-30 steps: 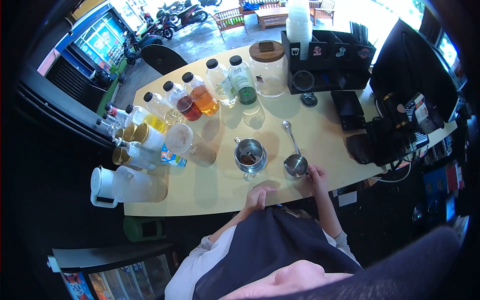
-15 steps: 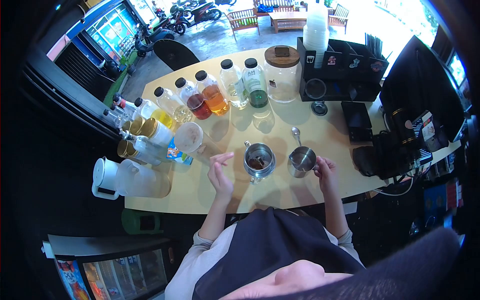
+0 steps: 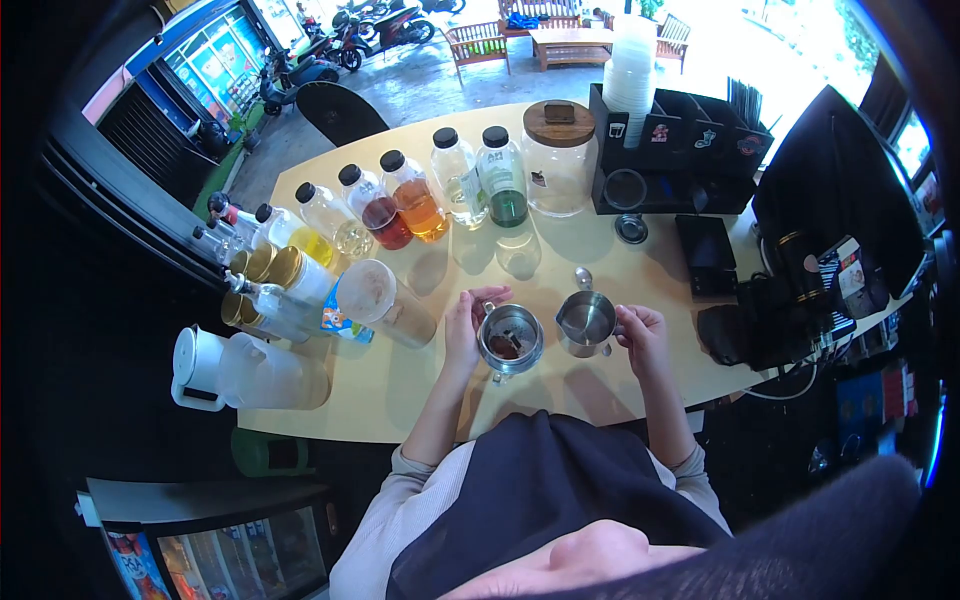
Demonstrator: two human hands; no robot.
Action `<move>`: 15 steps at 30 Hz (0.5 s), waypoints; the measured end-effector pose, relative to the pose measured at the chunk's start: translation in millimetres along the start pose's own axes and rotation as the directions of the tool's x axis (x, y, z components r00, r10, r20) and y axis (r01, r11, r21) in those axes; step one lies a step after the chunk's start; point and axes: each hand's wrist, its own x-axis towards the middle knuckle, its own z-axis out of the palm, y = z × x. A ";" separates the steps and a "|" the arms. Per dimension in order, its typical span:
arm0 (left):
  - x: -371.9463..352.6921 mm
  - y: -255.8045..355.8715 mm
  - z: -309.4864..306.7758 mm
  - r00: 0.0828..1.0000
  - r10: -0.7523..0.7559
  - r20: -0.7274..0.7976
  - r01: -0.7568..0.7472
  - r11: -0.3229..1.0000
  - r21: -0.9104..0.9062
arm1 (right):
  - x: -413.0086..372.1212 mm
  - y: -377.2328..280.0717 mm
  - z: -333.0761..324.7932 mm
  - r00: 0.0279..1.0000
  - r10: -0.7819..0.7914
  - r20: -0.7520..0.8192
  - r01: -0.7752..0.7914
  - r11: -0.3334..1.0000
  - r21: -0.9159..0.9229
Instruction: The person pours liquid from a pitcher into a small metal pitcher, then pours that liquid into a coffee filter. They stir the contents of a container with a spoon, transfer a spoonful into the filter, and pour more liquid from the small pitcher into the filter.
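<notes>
My right hand [image 3: 642,338] grips the handle of a small stainless steel pitcher [image 3: 588,318], whose spout points left. Inside, its metal walls show. To its left stands a round, metal-rimmed pot [image 3: 511,338] with dark brown bits at the bottom and a small handle-like part on its near side. Close against the pot's left side is my left hand [image 3: 464,330], its fingers stretched along the far left of the rim. Behind the pitcher lies a metal spoon [image 3: 583,278], partly covered by it.
A tall lidded clear container [image 3: 385,300] stands left of my left hand. Bottles of coloured liquid [image 3: 420,208] line the far side beside a wood-lidded jar [image 3: 558,165]. White pitchers [image 3: 270,372] sit at the left edge. A black organizer [image 3: 680,165] and a small black device [image 3: 706,255] are right.
My left hand has moved right, from beside the tall container to the pot's side. The steel pitcher in my right hand has come slightly closer to the pot. The whole view has shifted a little.
</notes>
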 end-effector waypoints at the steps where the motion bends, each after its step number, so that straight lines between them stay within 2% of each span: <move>1: 0.1 -0.5 2.1 1.000 -0.003 0.026 0.003 1.000 -0.030 | 2.2 -1.2 0.7 1.000 0.004 0.002 -0.004 1.000 -0.002; 12: 2.5 0.5 5.2 0.994 -0.072 0.084 0.080 0.991 -0.104 | 17.7 -15.3 12.4 0.994 0.044 0.095 -0.037 0.996 -0.076; 15: 9.0 -2.8 3.7 0.994 0.002 0.114 0.003 0.999 -0.042 | 20.0 -21.1 16.6 0.992 0.037 0.118 -0.025 0.994 -0.106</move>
